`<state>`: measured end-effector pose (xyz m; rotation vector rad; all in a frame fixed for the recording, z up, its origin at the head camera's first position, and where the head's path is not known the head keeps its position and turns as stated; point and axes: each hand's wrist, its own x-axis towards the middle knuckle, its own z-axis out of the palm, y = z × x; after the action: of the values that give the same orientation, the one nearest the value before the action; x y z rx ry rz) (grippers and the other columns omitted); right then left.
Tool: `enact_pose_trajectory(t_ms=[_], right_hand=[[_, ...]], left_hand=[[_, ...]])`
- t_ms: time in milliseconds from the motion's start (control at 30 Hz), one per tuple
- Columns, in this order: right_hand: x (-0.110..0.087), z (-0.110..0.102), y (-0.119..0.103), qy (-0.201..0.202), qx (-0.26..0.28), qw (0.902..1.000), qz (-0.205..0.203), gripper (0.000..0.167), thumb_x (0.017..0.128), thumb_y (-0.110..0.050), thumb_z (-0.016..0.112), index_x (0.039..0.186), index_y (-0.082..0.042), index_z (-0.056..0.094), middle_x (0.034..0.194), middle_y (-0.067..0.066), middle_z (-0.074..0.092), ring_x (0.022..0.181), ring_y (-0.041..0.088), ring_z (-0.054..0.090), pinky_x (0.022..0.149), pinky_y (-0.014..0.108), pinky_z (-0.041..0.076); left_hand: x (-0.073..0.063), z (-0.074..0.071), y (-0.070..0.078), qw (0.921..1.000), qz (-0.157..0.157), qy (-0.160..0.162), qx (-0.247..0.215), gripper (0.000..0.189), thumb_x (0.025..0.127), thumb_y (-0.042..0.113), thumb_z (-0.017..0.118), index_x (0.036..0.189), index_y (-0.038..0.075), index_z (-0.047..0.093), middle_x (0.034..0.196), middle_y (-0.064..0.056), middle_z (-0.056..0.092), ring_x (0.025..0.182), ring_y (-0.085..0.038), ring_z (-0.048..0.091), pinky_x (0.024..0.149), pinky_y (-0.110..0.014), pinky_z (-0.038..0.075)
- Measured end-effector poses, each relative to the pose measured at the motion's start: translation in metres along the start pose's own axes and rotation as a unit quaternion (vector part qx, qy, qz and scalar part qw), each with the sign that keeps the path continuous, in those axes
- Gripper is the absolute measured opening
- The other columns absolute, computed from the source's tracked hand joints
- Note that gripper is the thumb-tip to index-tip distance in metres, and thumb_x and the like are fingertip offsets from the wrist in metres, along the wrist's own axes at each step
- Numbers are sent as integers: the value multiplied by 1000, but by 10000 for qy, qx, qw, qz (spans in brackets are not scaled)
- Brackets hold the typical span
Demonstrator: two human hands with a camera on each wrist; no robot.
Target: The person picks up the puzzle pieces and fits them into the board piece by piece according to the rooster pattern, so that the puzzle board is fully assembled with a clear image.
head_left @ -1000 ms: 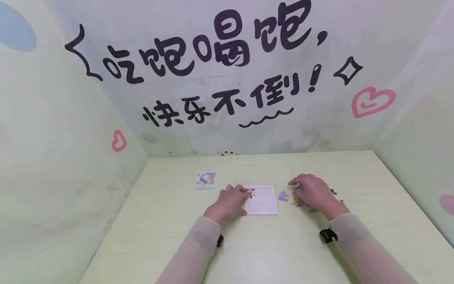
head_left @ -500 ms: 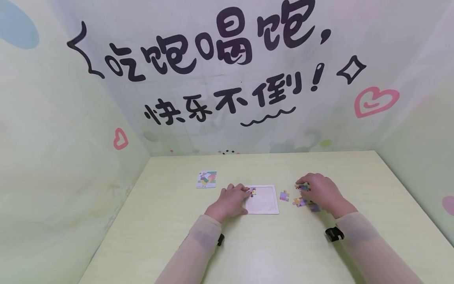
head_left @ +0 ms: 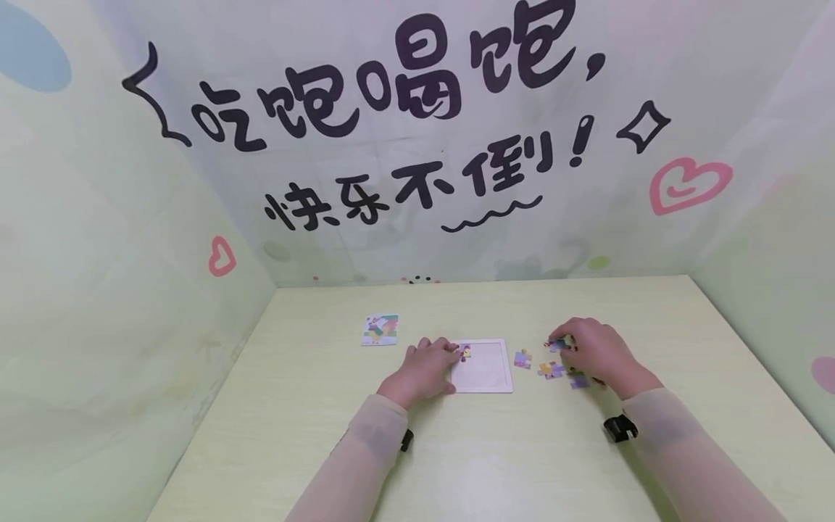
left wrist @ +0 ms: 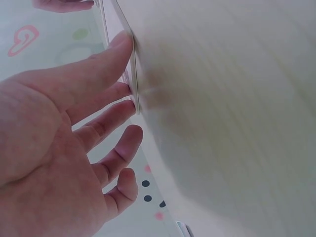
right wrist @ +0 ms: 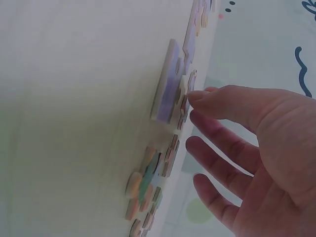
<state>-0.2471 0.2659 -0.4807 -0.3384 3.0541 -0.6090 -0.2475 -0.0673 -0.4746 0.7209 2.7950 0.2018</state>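
My left hand (head_left: 420, 373) rests on the left side of a white puzzle tray (head_left: 485, 373), thumb at its near corner and fingers spread toward the far one. In the left wrist view the thumb (left wrist: 121, 49) touches the tray's edge. A small colourful puzzle piece (head_left: 465, 353) lies in the tray's far left corner, partly behind my fingertips. My right hand (head_left: 596, 354) hovers low over loose puzzle pieces (head_left: 551, 370), its fingers loosely bent. In the right wrist view, thumb and index tips are right at one piece, behind a thick purple piece (right wrist: 169, 89).
A small picture card (head_left: 380, 330) lies at the back left of the table (head_left: 457, 457). One separate puzzle piece (head_left: 522, 359) sits between the tray and the other pieces. Fabric walls with large black lettering (head_left: 424, 185) enclose the table's back and sides.
My right hand has moved to the right over the pieces, uncovering several of them, including a purple one at the near side. My left hand has stayed on the tray.
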Motion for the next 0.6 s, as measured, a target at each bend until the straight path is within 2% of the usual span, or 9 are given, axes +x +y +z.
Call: enact_pose_trajectory(t_ms=[333,600], right_hand=[[-1,0,1,-34,152,9999,-3,24,89,-7,73,110,-16,80,121,17,72,74,20,52,67,35,41],[1,-1,5,-69,207,9998,6,25,88,-8,73,110,-17,80,111,10,73,79,20,52,70,36,43]], left_hand=[[-1,-1,1,10000,-63,-25,-43,71,85,34,84,149,23,57,156,4,50,131,-26,47,108,-46,39],[-1,-1,2,10000,-35,19,-73,71,85,33,84,149,23,56,155,4,51,132,-26,47,108,-47,39]])
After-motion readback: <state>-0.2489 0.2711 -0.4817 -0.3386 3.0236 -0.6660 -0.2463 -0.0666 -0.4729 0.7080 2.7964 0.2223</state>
